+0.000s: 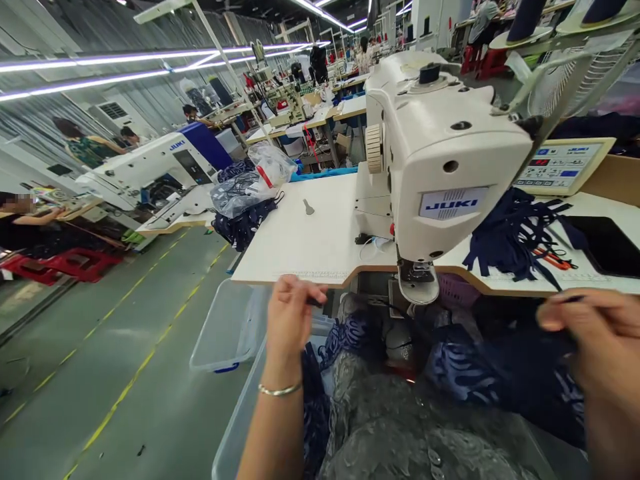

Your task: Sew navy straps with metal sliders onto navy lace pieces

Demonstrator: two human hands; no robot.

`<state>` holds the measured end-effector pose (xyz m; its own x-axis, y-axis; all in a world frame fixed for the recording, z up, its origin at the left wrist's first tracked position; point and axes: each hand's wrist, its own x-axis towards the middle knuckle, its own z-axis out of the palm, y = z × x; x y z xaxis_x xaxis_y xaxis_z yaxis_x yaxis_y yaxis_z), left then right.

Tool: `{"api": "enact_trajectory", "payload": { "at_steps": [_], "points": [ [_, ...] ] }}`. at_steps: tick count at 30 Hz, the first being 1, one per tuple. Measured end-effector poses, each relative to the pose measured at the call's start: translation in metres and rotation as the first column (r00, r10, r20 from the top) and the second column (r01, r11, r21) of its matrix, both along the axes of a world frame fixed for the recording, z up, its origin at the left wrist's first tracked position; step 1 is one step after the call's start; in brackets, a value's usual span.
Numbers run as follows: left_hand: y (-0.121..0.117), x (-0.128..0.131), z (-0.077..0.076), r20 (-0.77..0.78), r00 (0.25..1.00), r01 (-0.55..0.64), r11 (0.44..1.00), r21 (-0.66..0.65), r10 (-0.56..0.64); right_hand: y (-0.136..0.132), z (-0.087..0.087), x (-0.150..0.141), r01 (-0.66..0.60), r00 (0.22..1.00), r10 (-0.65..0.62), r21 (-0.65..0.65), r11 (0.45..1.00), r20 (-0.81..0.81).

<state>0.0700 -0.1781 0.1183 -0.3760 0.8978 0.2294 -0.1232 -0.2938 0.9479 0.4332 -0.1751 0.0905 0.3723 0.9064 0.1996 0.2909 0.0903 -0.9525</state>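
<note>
My left hand (pixel 293 307), with a bangle on the wrist, is closed at the front edge of the white sewing table (pixel 300 250). A dark end of fabric shows at its fingertips. To the right, my right hand (pixel 595 327) is blurred but pinches a narrow dark fabric strip. Patterned navy fabric (pixel 465 363) lies across my lap between and below the hands. The white sewing machine (pixel 445 153) stands between them, its needle area above the lap. Beside it on the right is a pile of navy strips (pixel 515 233).
A metal key-shaped piece (pixel 309 207) lies on the table. Right of the machine are orange-handled snips (pixel 555 259), a dark tablet or phone (pixel 610 243) and a control panel (pixel 565 167). Clear plastic bins (pixel 230 327) stand below left. Several people work at other machines.
</note>
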Motion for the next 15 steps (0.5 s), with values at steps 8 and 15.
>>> {"api": "enact_trajectory", "payload": {
  "at_steps": [8,15],
  "points": [
    [0.003,0.083,-0.023,0.207,0.691,0.722,0.641,-0.262,-0.693,-0.001,0.002,-0.087,-0.409,0.879,0.401,-0.023,0.912,0.258],
    [0.006,0.078,-0.017,0.0,0.651,0.71,0.608,-0.355,-0.759,0.0,-0.009,-0.096,-0.44,0.833,0.409,-0.001,0.898,0.372]
  ]
}}
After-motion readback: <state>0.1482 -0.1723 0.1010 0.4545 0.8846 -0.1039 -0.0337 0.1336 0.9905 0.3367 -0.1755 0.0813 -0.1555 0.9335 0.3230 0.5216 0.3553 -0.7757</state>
